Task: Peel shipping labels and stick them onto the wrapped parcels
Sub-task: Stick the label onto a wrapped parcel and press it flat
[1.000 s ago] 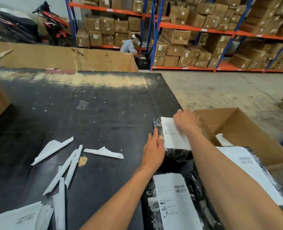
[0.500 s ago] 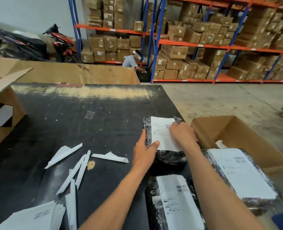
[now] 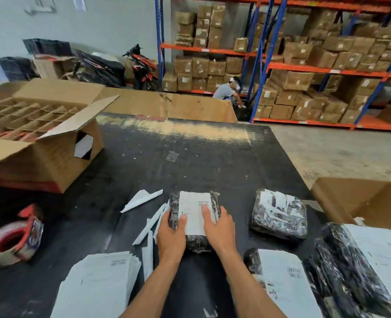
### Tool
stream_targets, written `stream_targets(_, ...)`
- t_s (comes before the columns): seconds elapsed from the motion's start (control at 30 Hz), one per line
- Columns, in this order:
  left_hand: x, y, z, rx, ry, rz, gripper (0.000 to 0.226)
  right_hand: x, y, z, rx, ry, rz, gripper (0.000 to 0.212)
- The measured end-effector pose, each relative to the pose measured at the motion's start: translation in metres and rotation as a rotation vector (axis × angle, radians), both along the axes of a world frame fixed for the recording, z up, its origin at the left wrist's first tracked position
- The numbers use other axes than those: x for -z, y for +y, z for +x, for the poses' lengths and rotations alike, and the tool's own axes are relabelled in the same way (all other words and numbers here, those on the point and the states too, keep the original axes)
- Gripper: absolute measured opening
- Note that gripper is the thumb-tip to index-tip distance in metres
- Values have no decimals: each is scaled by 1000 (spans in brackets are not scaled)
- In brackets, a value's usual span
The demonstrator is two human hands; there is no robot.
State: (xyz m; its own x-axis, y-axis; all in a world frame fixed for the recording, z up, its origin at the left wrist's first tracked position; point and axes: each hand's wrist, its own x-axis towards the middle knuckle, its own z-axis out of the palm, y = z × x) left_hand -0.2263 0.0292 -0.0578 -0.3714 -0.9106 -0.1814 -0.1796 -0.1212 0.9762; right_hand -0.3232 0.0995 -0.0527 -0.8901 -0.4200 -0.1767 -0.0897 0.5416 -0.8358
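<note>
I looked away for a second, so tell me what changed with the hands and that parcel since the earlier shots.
The labelled parcel has come from the table's right edge by the open box toward the middle. The right hand went from smoothing the label to gripping the parcel's right side. The left hand keeps its hold on the left side; the label stays stuck on.

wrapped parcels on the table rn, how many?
4: one under both hands, one right of it, one at the near edge, one far right. More may lie out of frame.
</note>
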Motion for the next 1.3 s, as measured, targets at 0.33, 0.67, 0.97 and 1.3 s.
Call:
stream_targets(0.33, 13, -7, -11, -71, -326, -256, 41, 26, -10, -7, 67, 127, -37, 49)
stream_targets(0.67, -13, -33, -25, 199, -714, -331, 74, -8, -27, -25, 21, 91, 304, 88)
stream_targets(0.97, -6, -52, -35, 152, -739, -420, 48, -8, -35, -41, 3, 178, 366, 58)
stream_targets(1.3, -22, -83, -58, 320, -973, -272, 97, -20, -58, -62, -121, 77, 639, 103)
